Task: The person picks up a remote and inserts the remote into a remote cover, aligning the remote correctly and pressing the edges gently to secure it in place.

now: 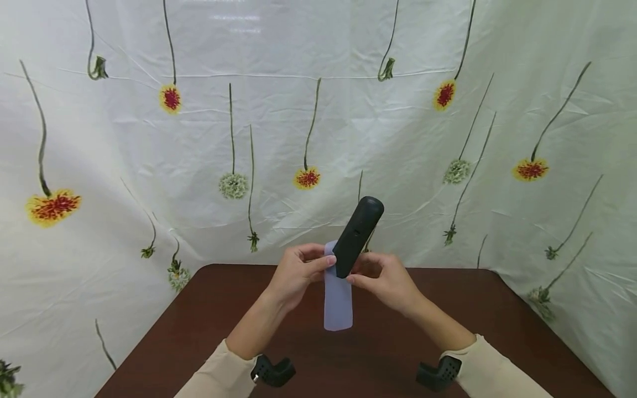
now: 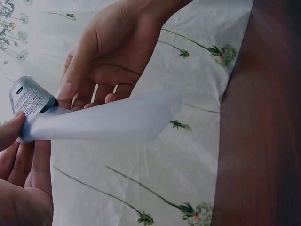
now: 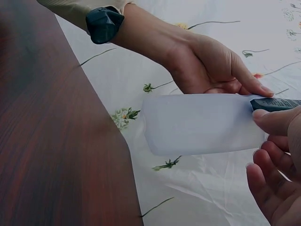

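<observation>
A black remote control (image 1: pixel 359 235) is tilted up to the right, its lower end at the mouth of a translucent pale-lavender sleeve (image 1: pixel 338 309). Most of the sleeve hangs below it, looking flat and limp. My left hand (image 1: pixel 296 273) pinches the sleeve's upper end, thumb in front beside the remote. My right hand (image 1: pixel 390 282) pinches at the sleeve's right edge, by the remote's lower end; its other fingers are partly hidden behind. Printed text shows on the remote (image 2: pixel 32 98) in the left wrist view. The sleeve (image 3: pixel 202 125) stretches sideways in the right wrist view.
Beneath the hands lies a dark brown table (image 1: pixel 199 326) with rounded far corners. Behind and around it hangs a white cloth (image 1: pixel 278 121) printed with flowers. Black wrist devices (image 1: pixel 273 371) sit at both cuffs of the beige sleeves.
</observation>
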Available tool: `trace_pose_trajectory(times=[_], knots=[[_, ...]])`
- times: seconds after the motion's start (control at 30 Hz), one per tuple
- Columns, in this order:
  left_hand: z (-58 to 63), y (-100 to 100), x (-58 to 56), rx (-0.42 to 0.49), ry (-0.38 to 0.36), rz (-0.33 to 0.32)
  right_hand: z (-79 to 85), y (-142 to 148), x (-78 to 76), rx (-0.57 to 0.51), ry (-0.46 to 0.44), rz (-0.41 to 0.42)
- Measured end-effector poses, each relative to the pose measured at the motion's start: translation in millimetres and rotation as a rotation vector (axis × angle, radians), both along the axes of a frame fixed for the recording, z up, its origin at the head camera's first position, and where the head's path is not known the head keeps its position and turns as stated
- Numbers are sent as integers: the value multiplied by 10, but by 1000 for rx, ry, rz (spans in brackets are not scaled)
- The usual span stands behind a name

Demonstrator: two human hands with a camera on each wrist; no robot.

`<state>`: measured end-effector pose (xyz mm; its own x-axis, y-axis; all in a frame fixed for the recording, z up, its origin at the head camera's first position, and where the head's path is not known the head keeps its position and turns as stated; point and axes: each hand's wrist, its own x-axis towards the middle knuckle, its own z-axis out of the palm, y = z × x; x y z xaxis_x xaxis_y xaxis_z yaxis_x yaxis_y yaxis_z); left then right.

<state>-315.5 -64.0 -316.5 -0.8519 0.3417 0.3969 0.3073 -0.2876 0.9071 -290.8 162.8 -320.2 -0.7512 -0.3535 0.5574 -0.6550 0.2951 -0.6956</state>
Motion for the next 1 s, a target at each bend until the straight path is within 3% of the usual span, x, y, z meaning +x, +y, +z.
trace_pose_trajectory(times=[0.3, 0.5, 0.6, 0.73, 1.0], knots=[[-16, 35, -3, 86, -35, -134, 15, -16, -42, -27, -54, 82], [6, 47, 24, 106, -58, -162, 21, -39, -43, -87, -83, 124], [27, 44, 27, 94, -39, -128, 31, -27, -32, -88, -54, 99], [39, 47, 23, 50, 18, -29, 40, 5, -11, -96, -51, 49], [15, 81, 29, -9, 109, 95, 47, 23, 23, -116, -184, -14]])
